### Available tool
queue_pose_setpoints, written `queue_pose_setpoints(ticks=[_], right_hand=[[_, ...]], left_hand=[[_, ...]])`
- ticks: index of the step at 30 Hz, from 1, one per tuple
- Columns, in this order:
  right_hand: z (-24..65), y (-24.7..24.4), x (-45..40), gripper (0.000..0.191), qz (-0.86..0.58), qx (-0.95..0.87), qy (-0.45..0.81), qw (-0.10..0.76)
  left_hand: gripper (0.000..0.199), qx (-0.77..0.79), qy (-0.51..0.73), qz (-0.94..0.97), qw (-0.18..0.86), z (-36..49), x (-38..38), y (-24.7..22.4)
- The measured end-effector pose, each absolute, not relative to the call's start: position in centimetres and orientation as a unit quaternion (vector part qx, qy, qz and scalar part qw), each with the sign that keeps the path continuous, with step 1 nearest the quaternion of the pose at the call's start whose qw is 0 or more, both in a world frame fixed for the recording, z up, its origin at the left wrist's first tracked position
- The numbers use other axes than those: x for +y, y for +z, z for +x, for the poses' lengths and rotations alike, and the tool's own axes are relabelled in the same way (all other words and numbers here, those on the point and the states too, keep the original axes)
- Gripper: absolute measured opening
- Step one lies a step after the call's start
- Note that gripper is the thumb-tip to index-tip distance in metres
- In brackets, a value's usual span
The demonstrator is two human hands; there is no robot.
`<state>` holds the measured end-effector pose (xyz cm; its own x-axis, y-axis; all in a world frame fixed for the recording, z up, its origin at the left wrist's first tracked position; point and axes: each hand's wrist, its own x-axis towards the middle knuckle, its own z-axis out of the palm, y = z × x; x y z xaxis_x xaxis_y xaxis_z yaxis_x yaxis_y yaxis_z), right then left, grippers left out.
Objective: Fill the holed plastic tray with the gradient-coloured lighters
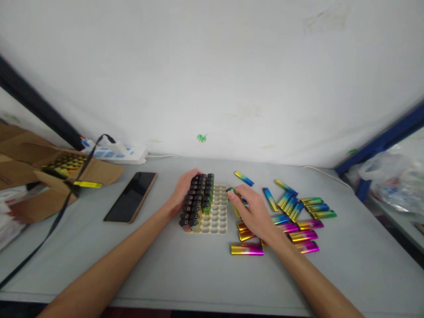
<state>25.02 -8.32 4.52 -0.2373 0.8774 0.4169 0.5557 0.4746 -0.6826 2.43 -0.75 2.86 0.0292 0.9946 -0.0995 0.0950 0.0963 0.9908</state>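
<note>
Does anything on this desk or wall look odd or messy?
Nothing looks plainly broken or spilled. A small green mark stands out on the pale wall, and the shiny pieces lie at mixed angles, unlike the black-topped pieces standing in rows in the white tray.

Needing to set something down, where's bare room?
The tabletop is bare in front of the white tray, between the forearms, and between phone and left hand. It's crowded right of the tray, among loose metallic pieces.

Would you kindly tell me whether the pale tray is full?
The tray is only partly full: black-topped lighters stand on its left, while empty cells show on its right.
</note>
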Motion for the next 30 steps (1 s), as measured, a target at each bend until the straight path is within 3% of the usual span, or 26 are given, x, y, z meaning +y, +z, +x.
queue_pose_setpoints(ticks=[7, 17, 23, 27, 30], right_hand=[[23.6, 4.0, -9.3, 0.029, -0.449, -0.771, 0.28, 0.355], [22.5, 2.6, -10.4, 0.024, -0.383, -0.853, 0.135, 0.327], [20.9, 3.2, -10.2, 0.023, -0.412, -0.883, -0.02, 0.225], [20.8, 3.0, -10.0, 0.031, -0.412, -0.892, -0.01, 0.186], [21.9, 3.6, -9.6, 0.037, -0.398, -0.894, 0.036, 0.204]], left_hand=[[0.036, 0.505, 0.472, 0.532, 0.489, 2.4, -0.8, 3.0], [0.038, 0.515, 0.47, 0.515, 0.499, 2.6, -0.8, 2.7], [0.037, 0.504, 0.475, 0.536, 0.484, 2.5, -0.7, 2.7], [0.035, 0.498, 0.463, 0.565, 0.468, 2.4, -0.7, 2.9], [0.034, 0.51, 0.457, 0.555, 0.473, 2.3, -0.7, 3.2]])
